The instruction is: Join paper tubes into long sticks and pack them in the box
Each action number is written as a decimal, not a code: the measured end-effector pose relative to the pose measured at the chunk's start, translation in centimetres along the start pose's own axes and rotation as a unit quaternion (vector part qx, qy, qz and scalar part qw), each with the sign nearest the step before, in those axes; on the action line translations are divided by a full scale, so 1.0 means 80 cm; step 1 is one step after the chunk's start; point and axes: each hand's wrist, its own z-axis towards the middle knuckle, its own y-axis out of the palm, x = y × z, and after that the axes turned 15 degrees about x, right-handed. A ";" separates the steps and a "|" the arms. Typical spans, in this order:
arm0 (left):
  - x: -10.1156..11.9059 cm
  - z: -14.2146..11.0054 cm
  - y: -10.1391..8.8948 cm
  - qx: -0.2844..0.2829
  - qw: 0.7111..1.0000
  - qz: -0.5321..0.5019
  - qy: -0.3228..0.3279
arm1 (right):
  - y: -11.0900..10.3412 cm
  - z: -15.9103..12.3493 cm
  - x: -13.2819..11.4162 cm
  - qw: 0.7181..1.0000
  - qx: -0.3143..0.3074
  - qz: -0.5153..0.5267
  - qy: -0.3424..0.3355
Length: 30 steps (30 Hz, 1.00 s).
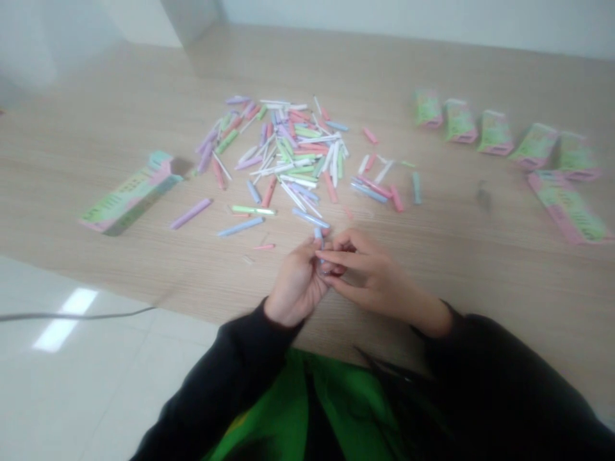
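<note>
Low over the near edge of the table, my left hand (pixel 298 276) is closed around a light blue pen part (pixel 318 235), whose upper end pokes out past the fingers. My right hand (pixel 368 269) meets it from the right, its fingertips closed at the lower end of the same part; the fingers hide much of it. Just beyond the hands lie a blue pen piece (pixel 310 218) and another blue pen piece (pixel 241 226). Farther back spreads a loose pile of pen parts (pixel 298 147) in white, green, pink, purple and blue. The picture is blurred.
A long printed box (pixel 127 195) with a raised end flap lies at the left. Several small pastel boxes (pixel 496 133) line up at the far right, with a longer box (pixel 569 208) nearer. A purple barrel (pixel 191 213) lies left. A dark cable (pixel 81 315) runs beside the table.
</note>
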 end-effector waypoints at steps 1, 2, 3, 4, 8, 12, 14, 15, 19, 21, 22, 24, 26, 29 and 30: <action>-0.001 0.000 0.000 0.004 1.000 0.000 0.001 | 0.002 -0.001 0.001 1.000 0.002 0.003 0.000; -0.002 0.000 0.000 0.010 1.000 0.000 0.002 | 0.003 -0.003 0.002 1.000 0.007 0.006 -0.002; -0.002 0.000 0.000 0.016 1.000 0.000 0.002 | 0.005 -0.004 0.003 1.000 0.012 0.008 -0.005; -0.002 -0.001 0.001 0.021 1.000 0.000 0.002 | 0.008 -0.006 0.003 1.000 0.018 0.008 -0.008; -0.002 -0.002 0.005 0.032 0.999 -0.004 -0.006 | 0.015 -0.012 0.003 0.999 0.040 0.005 -0.003; -0.005 0.000 0.006 0.041 0.999 -0.005 0.006 | 0.020 -0.018 0.005 0.999 0.049 0.011 0.017; -0.006 0.001 0.006 0.052 0.999 -0.003 0.013 | 0.022 -0.019 0.005 0.998 0.055 0.017 0.025; -0.006 0.001 0.007 0.056 0.998 -0.001 0.014 | 0.022 -0.020 0.006 0.998 0.057 0.019 0.027; -0.007 0.001 0.011 0.072 0.997 -0.009 0.017 | 0.026 -0.022 0.006 0.997 0.072 0.008 0.022; -0.006 0.001 0.012 0.079 0.997 -0.016 0.020 | 0.028 -0.023 0.007 0.997 0.081 -0.005 0.020; -0.006 0.001 0.013 0.080 0.996 -0.017 0.019 | 0.028 -0.023 0.007 0.996 0.082 -0.007 0.019; -0.006 0.000 0.013 0.073 0.997 -0.011 0.012 | 0.024 -0.021 0.009 0.997 0.070 0.001 0.025; -0.004 -0.001 0.011 0.053 0.999 0.003 -0.006 | 0.012 -0.013 0.010 0.999 0.024 0.028 0.028; 0.003 -0.003 0.009 0.040 0.999 0.009 0.001 | -0.021 0.003 0.015 0.999 -0.012 0.034 0.036; 0.006 -0.003 0.008 0.045 0.999 0.005 0.018 | -0.035 0.008 0.019 0.999 0.021 0.009 0.048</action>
